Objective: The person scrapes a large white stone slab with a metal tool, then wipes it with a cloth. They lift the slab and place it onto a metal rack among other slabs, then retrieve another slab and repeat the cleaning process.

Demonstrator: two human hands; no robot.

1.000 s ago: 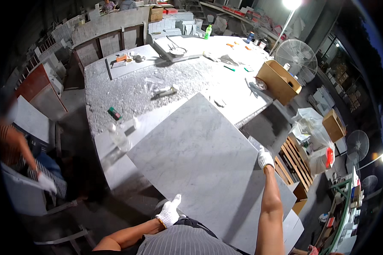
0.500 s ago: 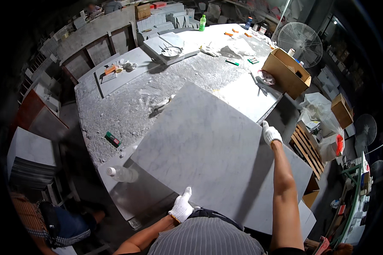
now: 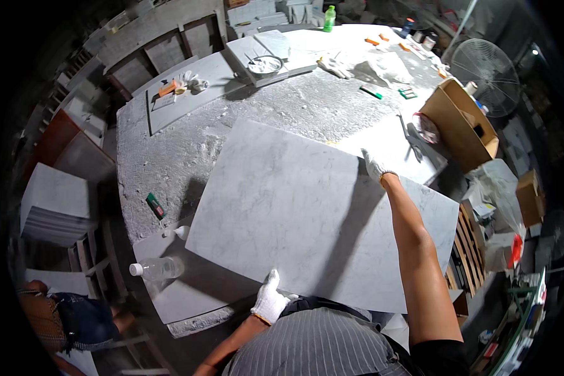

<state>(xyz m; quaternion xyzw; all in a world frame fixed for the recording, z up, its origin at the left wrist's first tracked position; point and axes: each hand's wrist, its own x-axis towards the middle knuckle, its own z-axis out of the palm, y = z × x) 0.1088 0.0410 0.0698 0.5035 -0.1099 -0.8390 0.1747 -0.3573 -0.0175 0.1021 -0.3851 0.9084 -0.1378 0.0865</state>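
A large pale grey veined marble slab (image 3: pixel 294 200) lies between me and the table, over another flat panel (image 3: pixel 200 276). My left hand (image 3: pixel 271 302), in a white knit glove, grips its near edge with the thumb on top and the fingers out of sight below. Across the slab, my right hand (image 3: pixel 376 166), gloved the same way, holds the far edge, its fingertips hidden beyond it. A clear bottle with a white cap (image 3: pixel 160 268) lies just left of the slab. Farther left is a small green and dark block (image 3: pixel 155 205).
The rough white table (image 3: pixel 156 150) bears a bowl of white paste (image 3: pixel 264 65) on stacked slabs, a green bottle (image 3: pixel 329 19) and gloves (image 3: pixel 335 67). A cardboard box (image 3: pixel 460 125) and fan (image 3: pixel 484 75) stand at right. Another person (image 3: pixel 81 319) is at lower left beside stacked tiles (image 3: pixel 59 207).
The slab has turned anticlockwise, its far corner swinging left. My right hand has moved left and farther away along its edge; my left hand keeps its hold. The view has shifted.
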